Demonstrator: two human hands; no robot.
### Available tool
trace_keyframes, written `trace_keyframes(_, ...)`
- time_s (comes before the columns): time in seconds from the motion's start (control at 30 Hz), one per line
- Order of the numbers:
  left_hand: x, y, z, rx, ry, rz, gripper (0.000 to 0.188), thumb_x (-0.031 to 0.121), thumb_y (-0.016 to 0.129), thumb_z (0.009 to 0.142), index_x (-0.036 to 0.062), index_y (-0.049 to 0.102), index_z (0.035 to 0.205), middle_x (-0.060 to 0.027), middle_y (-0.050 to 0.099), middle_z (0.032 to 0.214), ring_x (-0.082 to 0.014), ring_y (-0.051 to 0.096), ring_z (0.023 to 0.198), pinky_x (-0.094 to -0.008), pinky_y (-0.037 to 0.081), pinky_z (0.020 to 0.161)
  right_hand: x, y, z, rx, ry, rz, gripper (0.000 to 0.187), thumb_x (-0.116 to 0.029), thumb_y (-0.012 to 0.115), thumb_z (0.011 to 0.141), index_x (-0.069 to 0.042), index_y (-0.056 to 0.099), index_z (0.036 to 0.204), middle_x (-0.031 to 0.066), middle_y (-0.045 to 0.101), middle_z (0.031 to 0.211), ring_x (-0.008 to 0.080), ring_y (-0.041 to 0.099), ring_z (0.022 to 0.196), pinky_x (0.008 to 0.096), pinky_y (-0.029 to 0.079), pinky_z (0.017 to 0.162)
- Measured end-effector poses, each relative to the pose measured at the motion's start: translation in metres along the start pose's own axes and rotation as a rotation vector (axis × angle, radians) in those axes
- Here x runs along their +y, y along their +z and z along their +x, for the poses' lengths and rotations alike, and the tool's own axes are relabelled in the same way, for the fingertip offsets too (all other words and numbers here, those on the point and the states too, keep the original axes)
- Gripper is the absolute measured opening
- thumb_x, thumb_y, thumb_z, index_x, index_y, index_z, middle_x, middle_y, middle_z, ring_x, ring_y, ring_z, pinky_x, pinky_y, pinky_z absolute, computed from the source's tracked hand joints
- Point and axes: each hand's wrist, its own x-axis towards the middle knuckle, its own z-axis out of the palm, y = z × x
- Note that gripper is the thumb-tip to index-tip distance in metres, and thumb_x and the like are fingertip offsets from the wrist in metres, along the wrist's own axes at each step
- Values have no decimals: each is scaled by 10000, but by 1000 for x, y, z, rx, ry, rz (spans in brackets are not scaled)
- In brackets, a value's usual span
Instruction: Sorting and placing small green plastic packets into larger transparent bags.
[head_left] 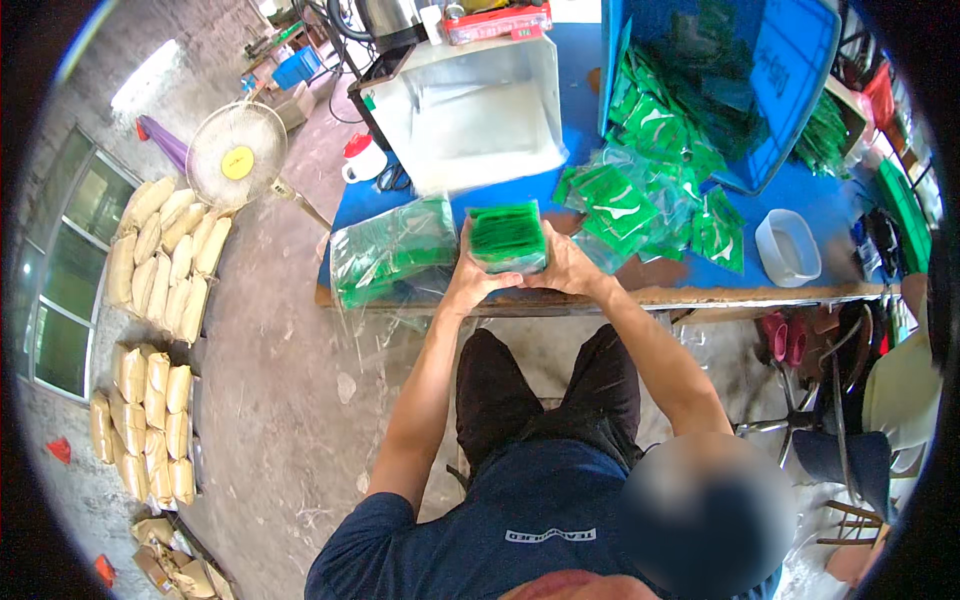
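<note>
Between my two hands, at the front edge of the blue-topped table [570,60], is a neat stack of green packets [505,232], its upper edges packed tight. My left hand [474,278] is closed round the stack's left side, and my right hand [568,265] grips the right side. The thumbs meet along the near face. Just left of the stack lies a clear plastic bag [395,250] with green packets inside. To the right, loose green packets [620,205] are heaped, spilling from a blue crate [790,110] tipped on its side.
A white open-fronted box [490,125] stands behind the stack, with a red case [497,22] on top. A white plastic tub [787,248] sits at the right front. On the left are a fan [236,160], a red-lidded cup [362,158] and piled sacks [155,420].
</note>
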Motion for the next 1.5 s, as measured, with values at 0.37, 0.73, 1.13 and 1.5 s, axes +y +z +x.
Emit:
trace_keyframes(0.37, 24, -5, 3, 179, -4, -657, 995, 343, 772, 823, 114, 144, 1560, -121, 261, 1573, -251, 257, 1445, -408, 242, 1166, 1, 1, 1, -26, 47, 129, 955, -316, 882, 649, -45, 340, 1387, 228, 575, 1245, 397, 546, 1194, 453, 438, 1015)
trace_keyframes(0.73, 37, -57, 45, 65, -142, -266, 603, 289, 669, 906, 64, 446, 1419, -125, 537, 1378, -217, 478, 1299, -365, 337, 1116, 8, 4, -2, -16, 10, 262, 987, -269, 873, 674, -54, 300, 1448, 178, 554, 1303, 337, 530, 1237, 424, 419, 1048)
trace_keyframes(1.13, 37, 18, -23, 76, 252, 227, 1369, 183, 965, 562, 44, 25, 1549, -161, 376, 1497, -250, 398, 1358, -394, 315, 1136, -32, -34, -1, -155, 128, 328, 977, -193, 904, 630, -33, 370, 1432, 141, 559, 1311, 254, 524, 1220, 376, 393, 1079)
trace_keyframes(1.5, 42, 44, -64, 107, -140, -309, 696, 101, 880, 665, 26, 554, 1276, -72, 643, 1161, -175, 586, 1085, -351, 462, 969, -89, -40, -42, -263, 298, 93, 941, -309, 903, 599, 27, 437, 1344, 179, 640, 1148, 300, 624, 1075, 398, 484, 958)
